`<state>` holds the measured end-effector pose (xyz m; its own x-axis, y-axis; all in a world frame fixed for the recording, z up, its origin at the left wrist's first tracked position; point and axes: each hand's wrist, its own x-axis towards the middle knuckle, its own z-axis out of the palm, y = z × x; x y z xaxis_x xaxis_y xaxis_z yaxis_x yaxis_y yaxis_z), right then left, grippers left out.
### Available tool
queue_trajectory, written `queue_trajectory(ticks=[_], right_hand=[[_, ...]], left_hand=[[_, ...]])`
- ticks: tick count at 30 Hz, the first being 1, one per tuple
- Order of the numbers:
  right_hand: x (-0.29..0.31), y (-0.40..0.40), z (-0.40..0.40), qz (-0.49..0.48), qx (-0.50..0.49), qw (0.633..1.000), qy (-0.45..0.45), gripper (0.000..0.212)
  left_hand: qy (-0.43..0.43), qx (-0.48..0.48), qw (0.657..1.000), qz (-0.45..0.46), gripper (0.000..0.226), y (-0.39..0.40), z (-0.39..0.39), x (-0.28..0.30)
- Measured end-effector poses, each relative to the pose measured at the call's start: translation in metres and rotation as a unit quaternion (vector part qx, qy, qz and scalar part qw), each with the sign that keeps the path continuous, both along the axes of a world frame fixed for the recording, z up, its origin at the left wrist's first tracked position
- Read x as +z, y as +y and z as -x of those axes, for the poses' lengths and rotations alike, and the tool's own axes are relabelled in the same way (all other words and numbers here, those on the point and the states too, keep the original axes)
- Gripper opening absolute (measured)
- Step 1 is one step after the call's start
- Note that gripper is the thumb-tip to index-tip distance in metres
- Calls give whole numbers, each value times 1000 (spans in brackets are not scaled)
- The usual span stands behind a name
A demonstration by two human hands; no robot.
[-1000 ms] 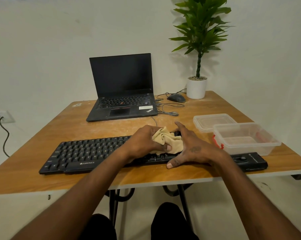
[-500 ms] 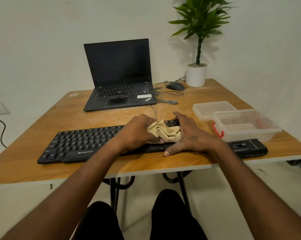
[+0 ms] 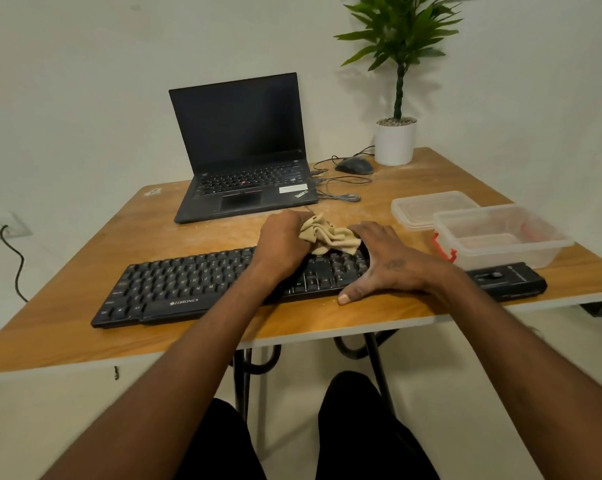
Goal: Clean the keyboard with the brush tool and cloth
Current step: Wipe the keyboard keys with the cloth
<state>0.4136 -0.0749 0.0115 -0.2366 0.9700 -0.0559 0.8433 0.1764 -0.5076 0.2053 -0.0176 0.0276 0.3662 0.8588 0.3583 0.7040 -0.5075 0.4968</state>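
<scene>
Wiping along the far edge of the black keyboard (image 3: pixel 195 285), which is lying across the front of the wooden table (image 3: pixel 84 265), close to the near edge. Gripping the crumpled beige cloth (image 3: pixel 330 237) in the left hand (image 3: pixel 284 242), fingers curled around the bunched fabric, with the cloth sitting on the top rows of keys and spilling onto the table just behind. Bracing with the right hand (image 3: pixel 386 265), fingers stretched out flat over the keys at the right part of the keyboard, thumb tip resting on the table at the front edge, holding nothing.

Risking several things from here, as a judgement only. Pushing the keyboard toward the laptop (image 3: pixel 244 174) if the bracing hand eases off, since only that flat palm is keeping it in place. Snagging a loose fold of cloth under a keycap and lifting it, given how loosely the fabric is bunched. Sweeping crumbs onto the dusty table rather than picking them up, then dragging them back across the keys. Catching the thin grey cable (image 3: pixel 341 195) lying just behind the cloth and tugging the mouse (image 3: pixel 354 165). Knocking the 2 clear plastic pieces nearby, the box (image 3: pixel 500 237) and its lid (image 3: pixel 431 206), with the right forearm.

Not seeing the brush tool with any certainty; possibly the dark flat object (image 3: pixel 507 280) by the box.
</scene>
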Motion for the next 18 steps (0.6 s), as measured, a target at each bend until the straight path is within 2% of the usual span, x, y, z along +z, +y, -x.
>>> queue_trajectory(ticks=[4, 6, 13, 18], right_hand=[[-1, 2, 0, -3, -1, 1000, -8, 139], [-2, 4, 0, 0, 0, 1000, -15, 140], [0, 2, 0, 13, 3, 1000, -9, 135], [2, 0, 0, 27, -2, 1000, -7, 132]], left_hand=[[-7, -93, 993, 71, 22, -30, 27, 2], [-6, -107, 992, 63, 23, -37, 34, 1], [30, -14, 998, -61, 17, -8, 2, 1], [21, -1, 999, -34, 19, -4, 3, 0]])
